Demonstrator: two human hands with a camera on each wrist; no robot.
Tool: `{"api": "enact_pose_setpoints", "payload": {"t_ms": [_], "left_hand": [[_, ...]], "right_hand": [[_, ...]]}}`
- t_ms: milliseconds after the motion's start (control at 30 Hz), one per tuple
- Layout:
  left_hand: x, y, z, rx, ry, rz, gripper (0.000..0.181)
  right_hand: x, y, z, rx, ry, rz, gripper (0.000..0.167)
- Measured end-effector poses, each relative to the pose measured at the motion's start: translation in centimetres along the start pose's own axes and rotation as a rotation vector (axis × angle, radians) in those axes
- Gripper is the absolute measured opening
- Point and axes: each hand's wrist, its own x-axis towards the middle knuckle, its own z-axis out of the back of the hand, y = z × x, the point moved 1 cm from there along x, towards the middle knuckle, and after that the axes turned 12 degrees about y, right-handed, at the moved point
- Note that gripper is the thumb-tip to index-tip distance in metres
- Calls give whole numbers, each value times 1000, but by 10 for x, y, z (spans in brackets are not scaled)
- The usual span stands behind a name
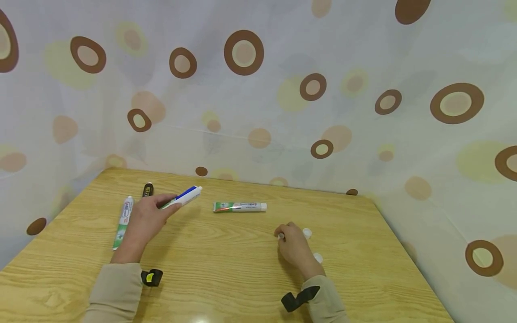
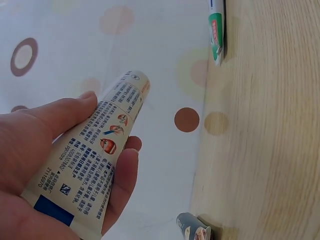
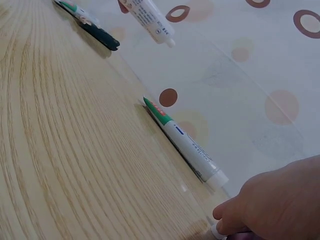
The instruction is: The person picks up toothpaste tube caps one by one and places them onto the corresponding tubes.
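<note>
My left hand (image 1: 146, 220) grips a white tube with a blue stripe (image 1: 189, 195), raised above the table and tilted; its narrow white nozzle shows at the upper right. In the left wrist view, thumb and fingers lie along opposite sides of the printed tube (image 2: 95, 155). Low over the table on the right, my right hand (image 1: 295, 247) pinches a small white cap (image 1: 281, 235), also partly visible in the right wrist view (image 3: 216, 231). Beside that hand lie two more white caps (image 1: 307, 233), one behind its knuckles and one near the wrist.
A green and white tube with a white cap (image 1: 240, 207) lies across the table's (image 1: 218, 260) back middle. At the left lie another green and white tube (image 1: 124, 217) and a black tube (image 1: 148, 189), partly behind my left hand. Patterned cloth (image 1: 258, 103) borders the table's back and sides.
</note>
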Motion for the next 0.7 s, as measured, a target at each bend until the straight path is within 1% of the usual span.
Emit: {"api": "enact_pose_setpoints", "payload": {"t_ms": [100, 267, 367, 533, 700], "left_hand": [[-1, -3, 0, 14, -10, -16, 50], [-2, -7, 1, 13, -14, -39, 47], [-3, -9, 1, 16, -15, -53, 45], [-3, -11, 0, 31, -22, -66, 43], [-5, -16, 0, 14, -16, -73, 42]], "right_hand": [[0, 0, 0, 6, 6, -8, 18], [0, 0, 0, 11, 7, -22, 18], [1, -1, 0, 6, -1, -13, 18], [2, -2, -1, 15, -7, -26, 18], [2, -2, 0, 44, -18, -31, 18]]}}
